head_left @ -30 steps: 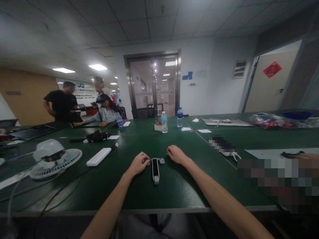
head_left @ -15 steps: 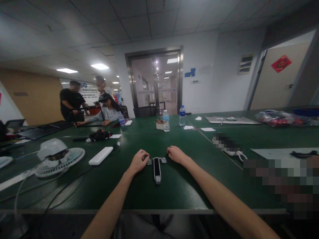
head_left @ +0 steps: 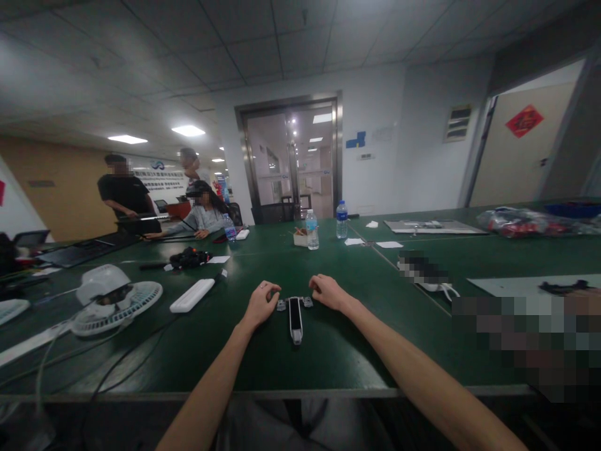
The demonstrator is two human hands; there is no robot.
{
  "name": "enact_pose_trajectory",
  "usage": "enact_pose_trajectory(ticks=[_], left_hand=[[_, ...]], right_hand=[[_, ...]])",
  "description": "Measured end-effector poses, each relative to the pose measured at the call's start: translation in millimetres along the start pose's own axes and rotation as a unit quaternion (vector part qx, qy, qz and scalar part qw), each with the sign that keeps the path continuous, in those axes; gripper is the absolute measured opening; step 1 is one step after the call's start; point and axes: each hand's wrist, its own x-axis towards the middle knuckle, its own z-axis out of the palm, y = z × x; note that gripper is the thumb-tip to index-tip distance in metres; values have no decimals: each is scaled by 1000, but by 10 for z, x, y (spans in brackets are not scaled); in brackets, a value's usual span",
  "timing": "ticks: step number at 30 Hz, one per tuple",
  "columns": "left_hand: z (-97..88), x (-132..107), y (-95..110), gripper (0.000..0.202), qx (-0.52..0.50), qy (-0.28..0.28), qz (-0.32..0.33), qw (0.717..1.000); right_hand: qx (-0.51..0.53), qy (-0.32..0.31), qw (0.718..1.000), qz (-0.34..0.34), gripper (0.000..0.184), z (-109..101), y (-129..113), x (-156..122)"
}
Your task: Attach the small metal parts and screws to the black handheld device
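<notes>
Between my hands a narrow grey-and-black device (head_left: 295, 318) lies on the green table (head_left: 347, 366). It has a long dark top, a pale rim and a small metal bracket on each side at its far end; I cannot make out its exact kind. My left hand (head_left: 263, 302) rests by the left bracket, thumb and forefinger apart, with nothing seen in it. Just beyond the right bracket is my right hand (head_left: 328, 291), its fingers loosely bent and somewhat apart, also with nothing seen in it. Fingertips of both hands are partly hidden.
A white fan (head_left: 117, 307) with cables and a white power strip (head_left: 192, 295) lie to the left. Bottles, including a blue-capped one (head_left: 342, 219), and a small box (head_left: 300, 238) stand ahead. Right are a white panel (head_left: 498, 289) and plastic bags (head_left: 511, 222). Other people are at the far left.
My right hand has shifted slightly left and its fingers have bent a little. My left fingers have drawn slightly off the left bracket. The device lies as before.
</notes>
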Motion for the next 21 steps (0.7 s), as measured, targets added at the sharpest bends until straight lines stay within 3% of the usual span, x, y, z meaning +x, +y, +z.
enact_pose_trajectory(ticks=[5, 11, 15, 21], left_hand=[[34, 12, 137, 21, -94, 13, -22, 995], [131, 39, 210, 23, -292, -36, -71, 953], [133, 45, 197, 24, -304, -47, -94, 947], [86, 45, 226, 20, -246, -41, -80, 965]], right_hand=[[145, 64, 987, -37, 14, 33, -313, -25], [320, 97, 942, -6, 11, 243, -613, -39], [320, 117, 940, 3, 9, 269, -608, -40], [250, 146, 957, -21, 8, 245, -520, -31]])
